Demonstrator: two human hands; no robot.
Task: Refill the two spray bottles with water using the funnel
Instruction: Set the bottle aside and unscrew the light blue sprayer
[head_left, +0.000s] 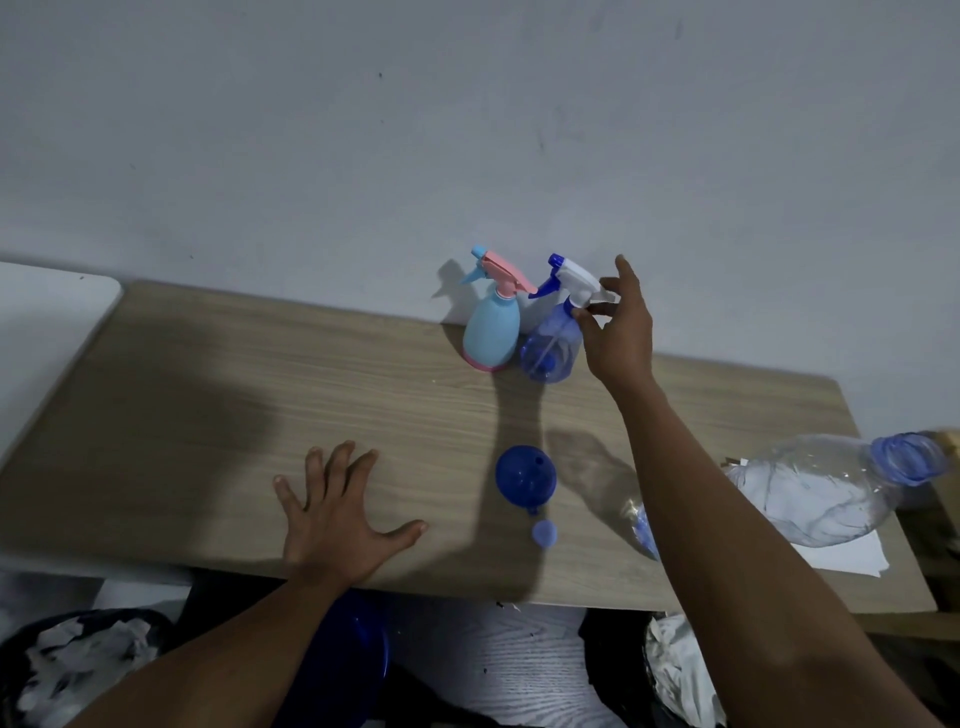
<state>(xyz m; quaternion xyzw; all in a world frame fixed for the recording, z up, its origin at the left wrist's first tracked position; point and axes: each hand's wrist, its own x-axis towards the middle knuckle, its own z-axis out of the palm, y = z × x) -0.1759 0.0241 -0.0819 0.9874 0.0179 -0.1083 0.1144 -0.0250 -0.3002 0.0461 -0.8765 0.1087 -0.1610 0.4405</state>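
Table (208, 395): open wood across L half. Obstacles: pink-blue sprayer (491, 332) & clear blue sprayer (550, 348), side by side at rear edge; funnel (524, 475) w/ small cap (544, 532) just beside, front-centre; big bottle (810, 493) lying at R end.

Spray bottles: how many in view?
2. The light-blue opaque spray bottle with pink trigger stands at the wooden table's far edge by the wall. The translucent blue spray bottle with white trigger stands beside it, right hand at its neck. None apparently hidden.

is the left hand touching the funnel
Apart. The head view shows bare table between the left hand, lying flat, and the funnel.
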